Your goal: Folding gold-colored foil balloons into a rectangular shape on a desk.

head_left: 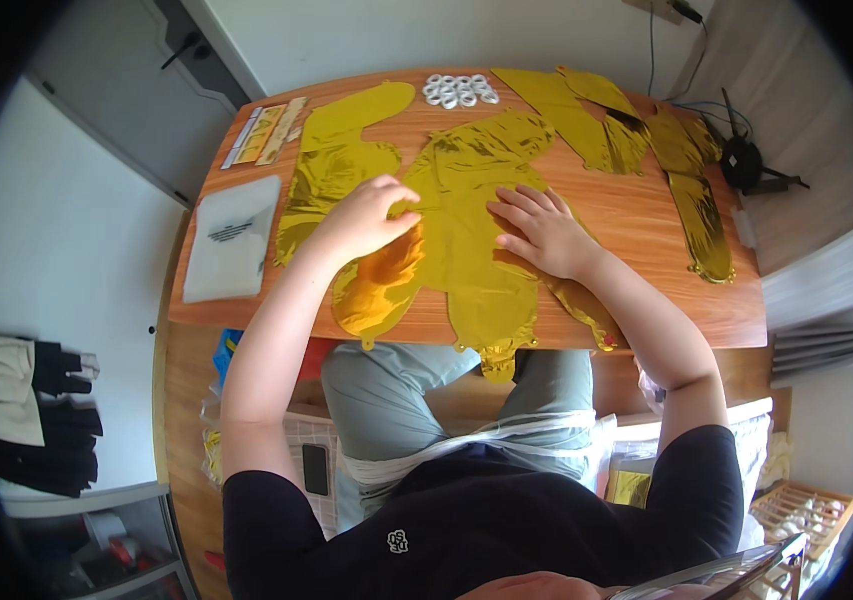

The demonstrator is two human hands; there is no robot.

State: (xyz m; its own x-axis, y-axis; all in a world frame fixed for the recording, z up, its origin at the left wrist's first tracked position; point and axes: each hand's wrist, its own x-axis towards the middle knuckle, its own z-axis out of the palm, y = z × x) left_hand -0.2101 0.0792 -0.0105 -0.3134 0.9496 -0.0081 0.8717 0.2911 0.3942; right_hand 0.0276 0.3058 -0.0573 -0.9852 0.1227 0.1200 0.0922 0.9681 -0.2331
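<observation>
Several flat gold foil balloons lie on the wooden table. The middle balloon [461,250] is a large one, with its lower end hanging over the near edge. My right hand [546,232] rests palm down on its right side, fingers spread. Above its left part is my left hand [374,215], the fingers bent and a gap showing between thumb and forefinger, with nothing visible in it. Below that hand, the foil shines orange. Another gold foil balloon [336,150] lies to the left, partly behind my left forearm.
White rolls [461,90] are grouped at the far edge. More gold foil balloons [586,125] lie at the far right. Far left are flat strips [266,132], with a clear plastic bag [231,240] nearer. A black fan-like device [743,160] stands right. A phone [316,470] lies beside my leg.
</observation>
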